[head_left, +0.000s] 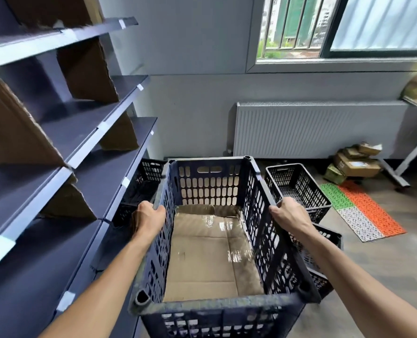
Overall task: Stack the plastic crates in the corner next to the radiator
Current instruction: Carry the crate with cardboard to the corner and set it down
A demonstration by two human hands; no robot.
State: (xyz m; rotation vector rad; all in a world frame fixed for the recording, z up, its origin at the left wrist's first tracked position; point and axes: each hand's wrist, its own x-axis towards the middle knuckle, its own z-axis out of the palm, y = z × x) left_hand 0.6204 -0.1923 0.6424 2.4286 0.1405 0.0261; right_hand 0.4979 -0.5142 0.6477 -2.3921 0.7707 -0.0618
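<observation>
- Crates of dark perforated plastic, four in view: the held crate (pixel 217 230) raised in front of the body, facing the corner between the shelving (pixel 63 147) and the radiator (pixel 319 129).
- Held crate the largest thing near: stiff walls, open lattice, likely light for its bulk but awkward in width; best taken by the long top rims or the slotted handle holes in the end walls.
- Lined inside with a flattened cardboard sheet (pixel 209 254), patched with glossy tape; otherwise holding nothing.
- Left crate (pixel 139 189) on the floor against the shelving, partly hidden; contents not visible.
- Right crate (pixel 297 189) on the floor near the radiator, apparently empty; a lower crate (pixel 324 259) just beside the held one, mostly covered by it.
- Left hand (pixel 149 218) clamped on the left rim, fingers curled over the edge.
- Right hand (pixel 290 213) clamped likewise on the right rim, both grips closed on plastic.
</observation>
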